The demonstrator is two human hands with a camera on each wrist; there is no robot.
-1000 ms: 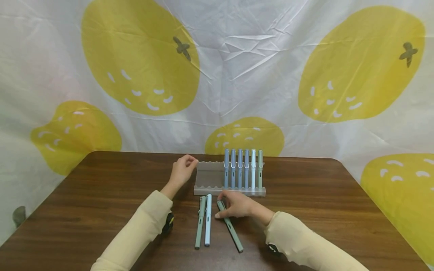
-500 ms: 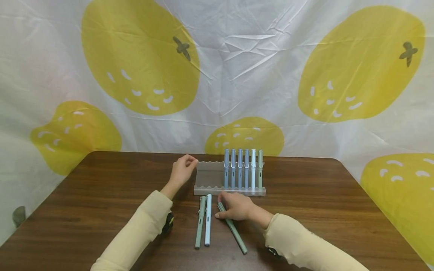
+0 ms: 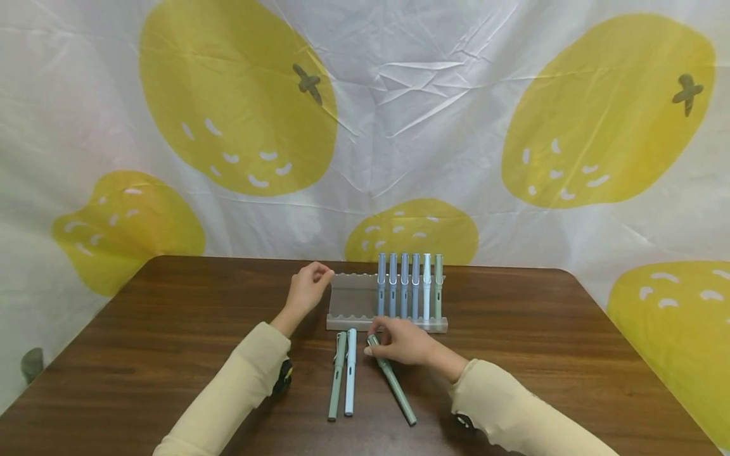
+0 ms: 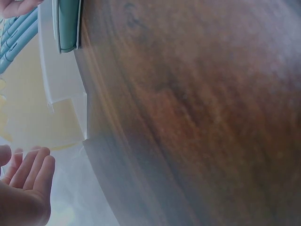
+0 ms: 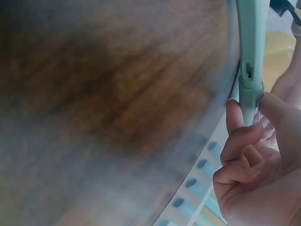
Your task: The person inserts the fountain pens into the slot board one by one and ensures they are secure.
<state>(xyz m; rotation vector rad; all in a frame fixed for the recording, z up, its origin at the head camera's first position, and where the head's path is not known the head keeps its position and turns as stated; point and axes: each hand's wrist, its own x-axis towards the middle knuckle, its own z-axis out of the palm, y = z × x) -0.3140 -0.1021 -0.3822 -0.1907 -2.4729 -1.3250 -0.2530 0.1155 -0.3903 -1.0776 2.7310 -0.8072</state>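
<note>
Right hand [image 3: 402, 342] pinches the green pen [image 3: 391, 380] on the counter [image 3: 171, 354], left hand [image 3: 308, 288] rests curled against the pen rack [image 3: 353, 297], two pens [image 3: 344, 373] between.

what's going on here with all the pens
A person sits at a brown table. Their right hand pinches the upper end of a green pen lying on the table. Their left hand rests at the left end of a clear pen rack, where six pens stand in slots. Two more pens lie side by side nearby.
</note>
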